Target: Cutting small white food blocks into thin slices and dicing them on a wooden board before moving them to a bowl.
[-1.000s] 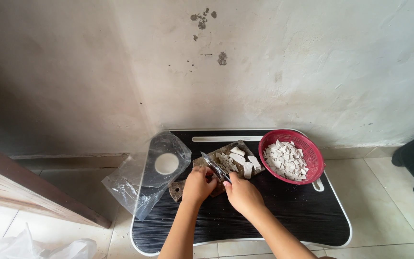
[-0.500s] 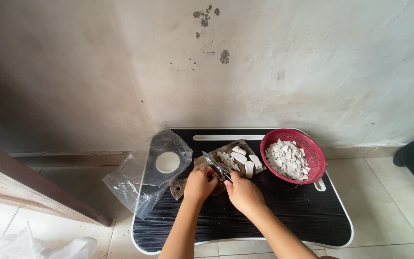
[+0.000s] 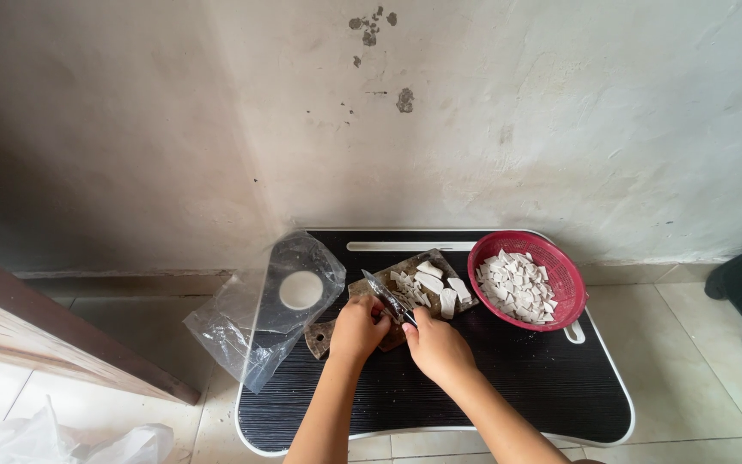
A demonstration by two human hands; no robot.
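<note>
A brown wooden cutting board [image 3: 440, 261] lies on a black ribbed lap tray [image 3: 526, 378] on the floor. Pale cut pieces [image 3: 436, 282] are spread over the board. My right hand [image 3: 436, 345] grips a knife [image 3: 385, 295] whose blade points up and left over the board. My left hand [image 3: 359, 326] rests on the board's near left part, fingers curled beside the blade on something I cannot make out. A red colander [image 3: 560, 263] full of white cut pieces stands to the right of the board.
A clear plastic bag [image 3: 251, 318] hangs over the tray's left edge, covering a round white cup recess [image 3: 301, 290]. A stained wall rises just behind the tray. A wooden plank [image 3: 45, 344] runs along the left; white plastic [image 3: 53, 442] lies bottom left. Tiled floor surrounds.
Both hands stay at the board; the knife blade has shifted only slightly between frames. Everything else is where it was.
</note>
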